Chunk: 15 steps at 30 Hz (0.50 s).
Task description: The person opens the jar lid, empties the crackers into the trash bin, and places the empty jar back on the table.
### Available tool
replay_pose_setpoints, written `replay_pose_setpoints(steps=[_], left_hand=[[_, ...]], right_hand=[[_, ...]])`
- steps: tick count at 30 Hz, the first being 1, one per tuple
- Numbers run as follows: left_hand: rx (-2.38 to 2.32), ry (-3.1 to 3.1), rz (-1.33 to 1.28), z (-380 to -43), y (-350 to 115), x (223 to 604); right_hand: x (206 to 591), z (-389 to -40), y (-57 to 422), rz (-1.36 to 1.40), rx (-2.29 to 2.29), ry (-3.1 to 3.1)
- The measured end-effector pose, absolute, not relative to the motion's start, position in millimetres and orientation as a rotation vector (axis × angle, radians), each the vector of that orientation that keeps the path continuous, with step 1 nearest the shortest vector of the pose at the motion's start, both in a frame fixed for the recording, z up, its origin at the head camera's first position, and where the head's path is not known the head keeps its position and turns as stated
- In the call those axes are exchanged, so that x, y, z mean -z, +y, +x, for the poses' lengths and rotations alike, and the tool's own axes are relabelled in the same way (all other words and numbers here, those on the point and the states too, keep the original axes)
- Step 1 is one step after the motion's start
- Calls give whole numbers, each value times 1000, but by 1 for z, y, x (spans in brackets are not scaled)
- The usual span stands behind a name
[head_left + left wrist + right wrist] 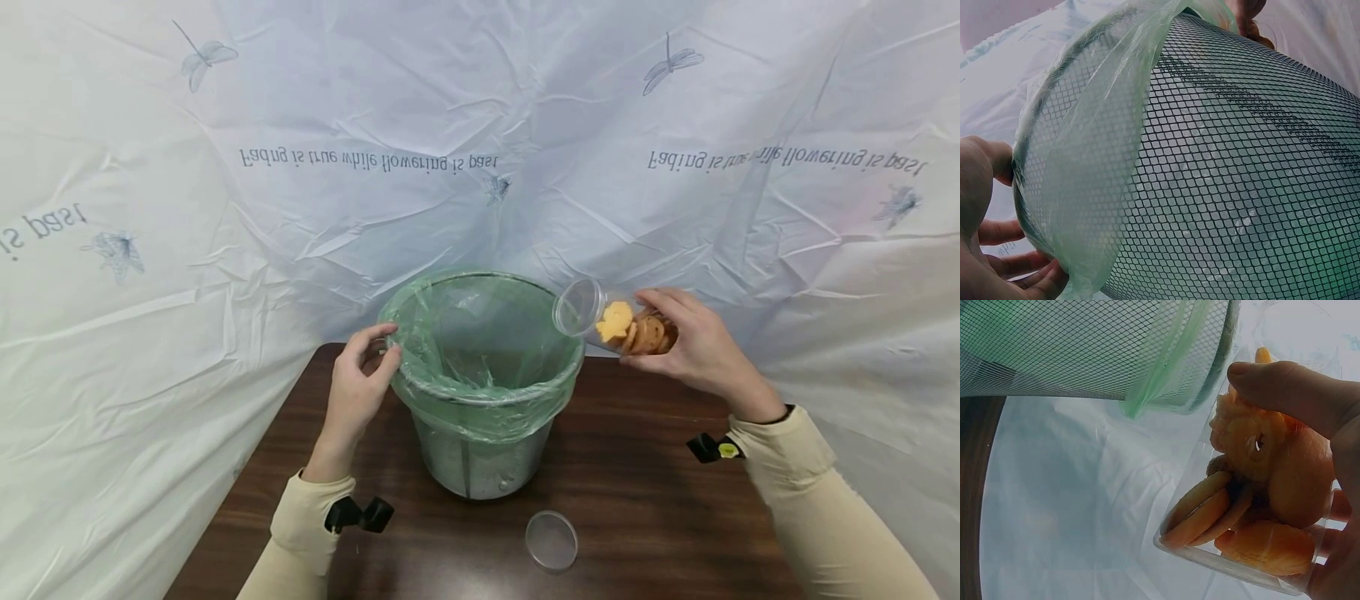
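A mesh trash can (480, 462) lined with a thin green plastic bag (420, 367) stands upright on the table. My left hand (362, 379) grips the bag-covered rim at its left side, thumb and fingertips at the edge. In my right hand (693, 346) is a clear plastic jar (1188, 487), tipped on its side with its uncovered mouth toward the can, right by the rim. Inside the jar lie several cookies (648, 335) and a yellow flower-shaped piece (616, 322). A clear round lid (551, 542) lies flat on the table in front of the can.
The dark wooden table (637, 467) extends on both sides of the can. White sheeting (525, 108) printed with lettering and dragonflies hangs behind and along the sides. Black straps with small devices (360, 514) sit on both cream sleeves.
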<state>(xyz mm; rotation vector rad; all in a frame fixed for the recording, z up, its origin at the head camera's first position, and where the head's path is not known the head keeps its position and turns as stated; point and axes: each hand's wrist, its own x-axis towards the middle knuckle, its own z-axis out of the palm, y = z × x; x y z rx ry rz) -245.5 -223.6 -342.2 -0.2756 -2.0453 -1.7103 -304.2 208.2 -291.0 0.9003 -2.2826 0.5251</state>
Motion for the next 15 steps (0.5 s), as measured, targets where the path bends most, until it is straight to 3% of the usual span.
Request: replay_pose_setpoints(steps=[15], left_hand=[[1724, -2052, -281, -245, -224, 342]], right_hand=[[287, -306, 204, 937, -505, -2268]])
